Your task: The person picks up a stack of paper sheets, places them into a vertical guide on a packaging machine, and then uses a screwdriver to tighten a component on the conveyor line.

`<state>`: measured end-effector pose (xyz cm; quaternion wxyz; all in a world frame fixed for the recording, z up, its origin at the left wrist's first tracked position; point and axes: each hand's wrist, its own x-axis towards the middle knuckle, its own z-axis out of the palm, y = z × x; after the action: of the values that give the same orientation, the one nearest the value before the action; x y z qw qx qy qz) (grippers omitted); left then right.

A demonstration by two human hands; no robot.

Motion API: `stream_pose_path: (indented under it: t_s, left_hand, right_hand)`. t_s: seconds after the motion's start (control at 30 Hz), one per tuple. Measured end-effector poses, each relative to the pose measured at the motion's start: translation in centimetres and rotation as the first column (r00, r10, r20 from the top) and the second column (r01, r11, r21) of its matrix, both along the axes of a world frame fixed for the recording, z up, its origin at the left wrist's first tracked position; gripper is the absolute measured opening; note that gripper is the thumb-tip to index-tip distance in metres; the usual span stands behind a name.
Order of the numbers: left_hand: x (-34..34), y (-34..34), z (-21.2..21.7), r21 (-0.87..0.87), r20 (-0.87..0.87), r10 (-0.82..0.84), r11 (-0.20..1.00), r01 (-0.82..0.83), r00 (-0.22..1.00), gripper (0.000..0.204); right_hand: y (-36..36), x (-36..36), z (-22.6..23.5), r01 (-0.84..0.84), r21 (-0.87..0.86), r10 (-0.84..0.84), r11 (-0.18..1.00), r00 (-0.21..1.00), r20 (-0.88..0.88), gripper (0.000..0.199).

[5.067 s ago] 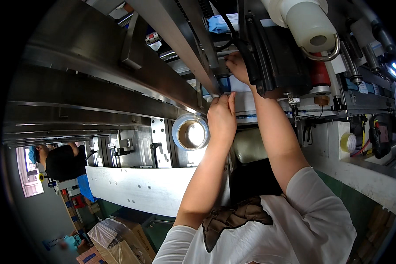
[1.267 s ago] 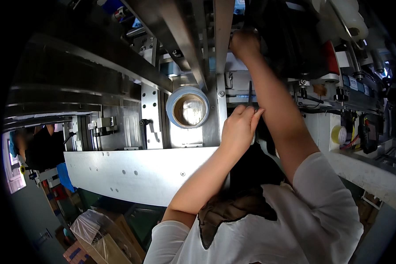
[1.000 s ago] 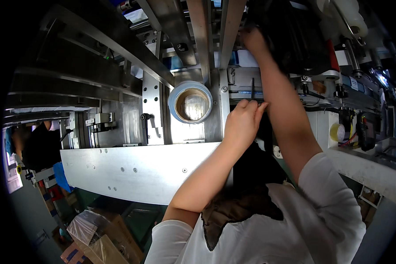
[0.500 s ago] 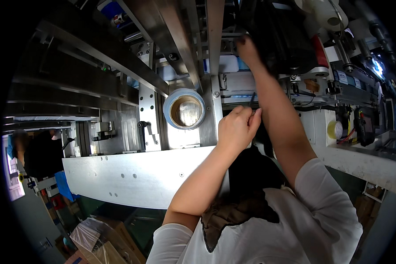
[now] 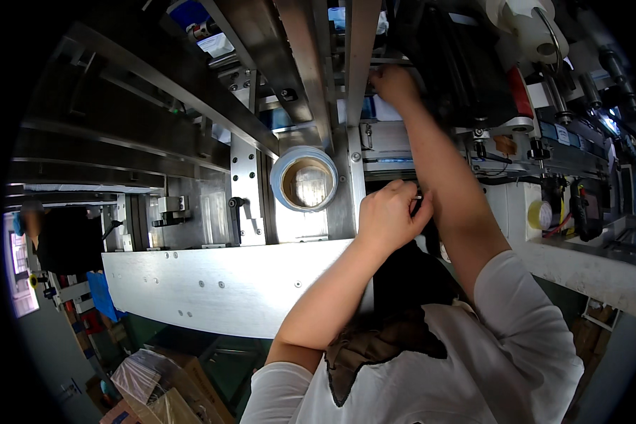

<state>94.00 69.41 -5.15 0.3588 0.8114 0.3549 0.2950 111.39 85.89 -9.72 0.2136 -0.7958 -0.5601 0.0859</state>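
My left hand [image 5: 392, 218] is closed in front of the machine's metal front, with thumb and fingers pinched together. A small part of a thin, dark, stick-like thing [image 5: 417, 201] shows between them; its kind I cannot make out. Farther off, my right hand [image 5: 397, 86] reaches in beside an upright metal bar [image 5: 360, 60]. Its fingers are curled, and whatever they hold is hidden. Just below it lies a blue and white pack [image 5: 385, 110] on the machine's line. Left of my left hand, a large tape roll [image 5: 278, 180] with a cardboard core rests on the metal surface.
A broad metal panel [image 5: 212, 286] with screws edges the machine at front left. Slanting metal bars [image 5: 184, 92] cross above it. A black machine unit [image 5: 463, 71] stands right of my right hand. Boxes under clear plastic [image 5: 148, 385] sit low left; another person [image 5: 67, 240] is at far left.
My right hand has drawn slightly nearer and left, its fingers curled by the bar. My left hand has turned, and the dark stick no longer points up from it. The view has shifted a little.
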Motion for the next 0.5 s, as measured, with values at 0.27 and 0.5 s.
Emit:
stream_pose_path:
  t_s: [0.27, 0.5]
  left_hand:
    - [0.0, 0.3, -0.3, -0.005, -0.011, -0.020, 1.000, 0.020, 1.000, 0.029]
    - [0.2, 0.4, -0.7, -0.075, -0.018, -0.087, 0.994, 0.085, 0.996, 0.022]
  right_hand:
    - [2.2, -0.2, 0.4, 0.025, -0.224, 0.016, 0.974, 0.984, 0.179, 0.028]
    - [2.2, -0.8, 1.7, 0.003, -0.439, 0.117, 0.898, 0.962, 0.247, 0.031]
